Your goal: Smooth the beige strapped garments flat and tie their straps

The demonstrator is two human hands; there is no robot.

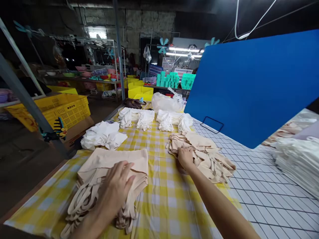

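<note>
— On the yellow-checked tablecloth [160, 199], busy with what?

— With a neat beige stack [99, 159] of cloth pieces under the left hand [117, 182], and with a loose beige pile [203, 141] at the right hand [185, 156].

— Fingers?

— On the left, spread and nearly straight over the stack, without any visible pinch. On the right, bent into the pile's left edge (fingertips hidden among folds, so cannot tell about a grip).

— Any trouble possible from here?

— Probably 2 kinds. On the right, with a hasty tug, perhaps 2 or more overlapping layers dragged along together. On the left, with a sideways push, likely a skewed stack, or snagged straps [92, 192] from lying so loose beside the wrist.
</note>
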